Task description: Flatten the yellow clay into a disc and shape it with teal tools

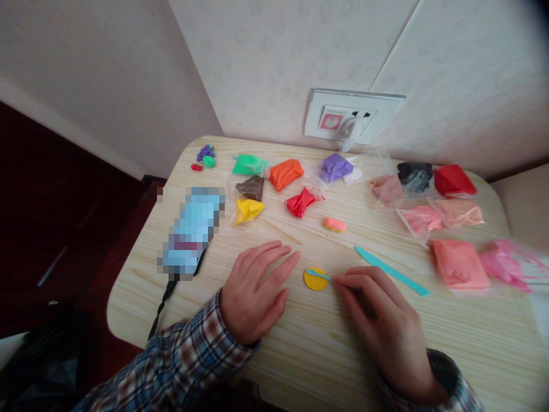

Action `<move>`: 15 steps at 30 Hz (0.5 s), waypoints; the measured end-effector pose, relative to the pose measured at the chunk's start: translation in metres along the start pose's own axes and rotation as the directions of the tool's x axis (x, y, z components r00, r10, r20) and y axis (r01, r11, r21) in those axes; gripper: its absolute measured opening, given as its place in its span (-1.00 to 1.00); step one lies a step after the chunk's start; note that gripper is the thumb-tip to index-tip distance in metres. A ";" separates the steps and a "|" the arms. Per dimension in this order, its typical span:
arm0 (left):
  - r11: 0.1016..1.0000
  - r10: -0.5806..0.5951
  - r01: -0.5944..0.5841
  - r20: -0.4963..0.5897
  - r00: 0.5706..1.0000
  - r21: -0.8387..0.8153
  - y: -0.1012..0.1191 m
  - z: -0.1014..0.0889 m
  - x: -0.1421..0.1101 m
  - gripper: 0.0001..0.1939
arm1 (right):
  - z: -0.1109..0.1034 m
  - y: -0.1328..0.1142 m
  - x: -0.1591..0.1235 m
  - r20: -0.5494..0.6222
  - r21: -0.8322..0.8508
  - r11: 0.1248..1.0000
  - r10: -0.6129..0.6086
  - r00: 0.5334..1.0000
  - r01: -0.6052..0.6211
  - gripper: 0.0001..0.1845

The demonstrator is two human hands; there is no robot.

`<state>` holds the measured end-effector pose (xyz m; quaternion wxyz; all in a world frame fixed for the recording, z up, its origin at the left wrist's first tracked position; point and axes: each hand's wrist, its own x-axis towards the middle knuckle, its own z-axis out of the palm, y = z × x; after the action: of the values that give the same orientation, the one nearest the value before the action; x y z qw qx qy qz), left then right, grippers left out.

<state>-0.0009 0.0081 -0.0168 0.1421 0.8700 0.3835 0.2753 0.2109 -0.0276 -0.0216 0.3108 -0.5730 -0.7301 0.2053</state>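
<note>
A flat yellow clay disc (pixel 316 283) lies on the wooden table (pixel 300 337). Between the thumb and fingers of my right hand (pixel 381 320) is a thin light-blue clay tool (pixel 321 275), its rounded tip over the disc; whether it presses in, I cannot tell. My left hand (pixel 259 286) rests palm down to the left of the disc, fingers stretched out and holding nothing. Behind the disc sits a small pink and yellow clay piece (pixel 334 224) with yellow crumbs beside it. A flat teal clay knife (pixel 391 270) lies just beyond my right hand.
Bags of coloured clay, among them an orange one (pixel 286 174) and a salmon one (pixel 460 263), lie along the back and right. A phone (pixel 193 229) with a cable is at the left. Small clay grapes (pixel 205 152) sit in the back-left corner, below a wall socket (pixel 355 116) farther right.
</note>
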 end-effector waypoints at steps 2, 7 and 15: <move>1.000 0.002 -0.002 0.014 1.000 -0.001 0.000 0.000 0.000 -0.57 | 0.000 0.000 0.000 -0.013 0.001 1.000 0.006 1.000 -0.006 -0.89; 1.000 0.024 -0.024 0.043 0.999 -0.008 -0.002 0.002 -0.001 -0.60 | 0.000 0.000 0.001 0.001 0.009 1.000 0.015 1.000 -0.015 -0.89; 0.997 0.071 -0.071 0.097 0.993 0.000 -0.002 0.004 -0.001 -0.62 | -0.001 0.000 0.001 -0.006 0.030 1.000 0.002 1.000 -0.002 -0.86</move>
<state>-0.0004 0.0082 -0.0213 0.1494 0.8957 0.3453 0.2370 0.2113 -0.0270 -0.0204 0.3214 -0.5695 -0.7254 0.2149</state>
